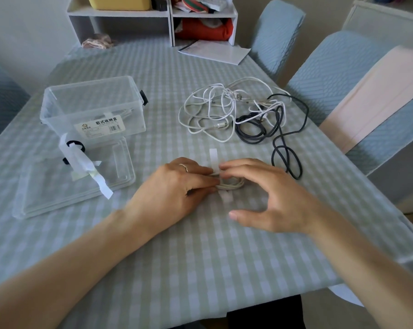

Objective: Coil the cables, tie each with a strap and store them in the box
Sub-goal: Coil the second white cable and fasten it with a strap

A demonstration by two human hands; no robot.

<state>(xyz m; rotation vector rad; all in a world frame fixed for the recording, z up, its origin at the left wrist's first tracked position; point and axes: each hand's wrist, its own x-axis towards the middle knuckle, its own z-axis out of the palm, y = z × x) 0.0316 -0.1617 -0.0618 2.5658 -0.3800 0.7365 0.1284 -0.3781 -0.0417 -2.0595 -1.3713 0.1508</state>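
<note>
White coiled cable (231, 184) on the checked table (200, 257), pinned at centre between two bare hands. Left hand (174, 186) palm down, fingers curled in, pinching the coil's left edge. Right hand (269, 198) arched above the coil, fingertips pressing a white strap (214, 160) laid across it, thumb stretched out low and free. Strap's lower end blurred beneath the coil; exact grip of the right fingers hard to make out. Beyond, a loose tangle of white cables (212, 110) and black cables (271, 124), well apart from the coil. At left, clear plastic box (94, 108) standing open, its lid (77, 184) flat in front, carrying more straps (89, 167). Both forearms cut off at the lower frame edge.
</note>
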